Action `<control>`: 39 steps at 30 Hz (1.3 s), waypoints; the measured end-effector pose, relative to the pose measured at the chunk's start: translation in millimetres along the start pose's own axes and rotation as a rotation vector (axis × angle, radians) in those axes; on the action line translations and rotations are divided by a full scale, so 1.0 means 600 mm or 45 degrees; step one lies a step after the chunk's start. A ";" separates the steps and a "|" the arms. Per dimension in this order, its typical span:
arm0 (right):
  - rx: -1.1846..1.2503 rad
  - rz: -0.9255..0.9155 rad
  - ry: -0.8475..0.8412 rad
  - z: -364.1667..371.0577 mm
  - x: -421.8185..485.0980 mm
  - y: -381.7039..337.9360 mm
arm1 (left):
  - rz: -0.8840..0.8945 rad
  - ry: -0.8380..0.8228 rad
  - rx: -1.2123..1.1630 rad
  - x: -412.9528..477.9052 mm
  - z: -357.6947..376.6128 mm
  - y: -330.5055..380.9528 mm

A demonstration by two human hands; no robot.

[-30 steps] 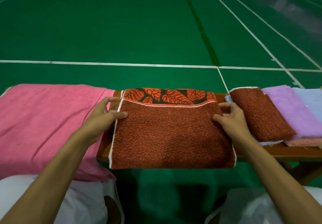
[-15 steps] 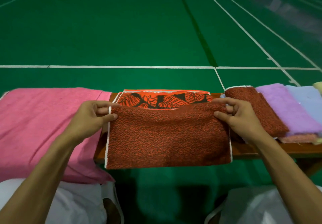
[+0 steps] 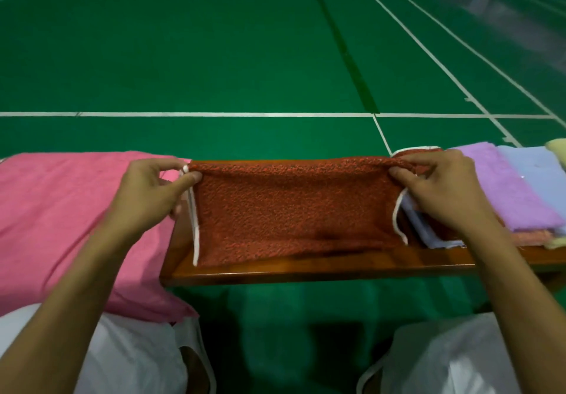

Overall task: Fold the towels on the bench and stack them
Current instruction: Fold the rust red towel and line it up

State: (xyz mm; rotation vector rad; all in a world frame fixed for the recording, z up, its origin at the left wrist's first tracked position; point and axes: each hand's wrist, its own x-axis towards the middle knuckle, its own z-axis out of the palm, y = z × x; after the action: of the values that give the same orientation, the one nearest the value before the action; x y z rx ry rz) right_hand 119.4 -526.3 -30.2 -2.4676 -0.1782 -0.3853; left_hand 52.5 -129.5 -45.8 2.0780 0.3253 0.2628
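Note:
An orange-brown towel [image 3: 294, 213] with white edging lies folded across the middle of the wooden bench [image 3: 306, 269]. My left hand [image 3: 150, 191] pinches its far left corner and my right hand [image 3: 441, 191] pinches its far right corner, both at the bench's far edge. The towel's patterned side is hidden under the fold. To the right sits a stack of folded towels: a purple one [image 3: 502, 185] and a light blue one [image 3: 539, 173] on top, with part of another orange-brown one behind my right hand.
A large pink towel [image 3: 61, 210] covers the bench's left end and hangs over its front. A pale yellow towel [image 3: 557, 148] shows at the far right. Green court floor with white lines lies beyond. My knees in white cloth are below.
Both hands lifted the towel's near half and carried it to the far edge, folding it over. The orange leaf pattern is now covered, and the bench's front strip is bare.

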 end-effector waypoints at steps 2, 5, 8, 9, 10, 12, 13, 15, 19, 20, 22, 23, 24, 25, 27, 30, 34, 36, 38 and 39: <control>0.369 0.162 0.008 0.013 0.007 -0.016 | -0.049 -0.031 -0.255 0.007 0.011 0.016; 0.857 0.309 0.058 0.016 0.015 -0.037 | 0.021 -0.044 -0.589 0.017 0.011 0.029; 0.932 0.211 0.140 0.008 0.008 -0.041 | 0.109 0.029 -0.643 0.015 -0.003 0.020; 0.916 0.172 0.144 0.005 0.004 -0.039 | 0.114 0.024 -0.634 0.011 -0.011 0.014; 0.864 0.130 0.125 0.003 -0.002 -0.032 | 0.116 0.010 -0.593 0.007 -0.017 0.007; 0.531 -0.020 0.057 0.003 -0.016 -0.016 | 0.089 -0.058 -0.394 0.000 -0.029 -0.007; 0.240 -0.101 0.001 0.007 -0.020 -0.002 | 0.049 -0.126 -0.260 -0.004 -0.032 -0.013; -0.317 -0.137 -0.267 0.018 -0.030 0.016 | -0.033 -0.295 0.043 -0.016 -0.030 -0.026; -0.655 -0.055 -0.726 0.049 -0.060 0.005 | 0.035 -0.376 0.755 -0.034 -0.015 -0.050; -0.603 -0.065 -0.650 0.052 -0.063 0.002 | 0.080 -0.289 0.839 -0.032 -0.012 -0.052; -0.529 -0.095 -0.459 0.061 -0.061 -0.009 | 0.175 -0.107 0.944 -0.027 -0.003 -0.056; -0.492 -0.097 -0.393 0.071 -0.059 -0.013 | 0.218 -0.034 0.969 -0.024 0.006 -0.058; -0.441 -0.102 -0.349 0.082 -0.057 -0.018 | 0.270 0.025 0.967 -0.023 0.019 -0.058; -0.380 -0.112 -0.323 0.097 -0.055 -0.020 | 0.320 0.077 0.941 -0.022 0.034 -0.056; -0.298 -0.157 -0.306 0.132 -0.055 -0.025 | 0.413 0.143 0.882 -0.024 0.071 -0.046; -0.367 -0.239 -0.389 0.181 -0.057 -0.038 | 0.547 0.051 0.876 -0.029 0.135 -0.037; -0.366 -0.433 -0.463 0.231 -0.061 -0.070 | 0.701 -0.155 0.911 -0.037 0.203 -0.036; -0.360 -0.474 -0.511 0.249 -0.063 -0.075 | 0.691 -0.238 0.928 -0.036 0.220 -0.043; -0.374 -0.466 -0.580 0.261 -0.066 -0.073 | 0.614 -0.318 0.977 -0.034 0.227 -0.051; -0.402 -0.468 -0.601 0.264 -0.068 -0.069 | 0.578 -0.348 1.015 -0.034 0.229 -0.055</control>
State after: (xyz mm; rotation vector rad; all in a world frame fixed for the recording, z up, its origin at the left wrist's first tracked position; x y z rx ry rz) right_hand 108.5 -398.5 -140.1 -2.8032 -0.8305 0.0349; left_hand 72.8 -231.0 -143.9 2.9265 -0.2680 0.1154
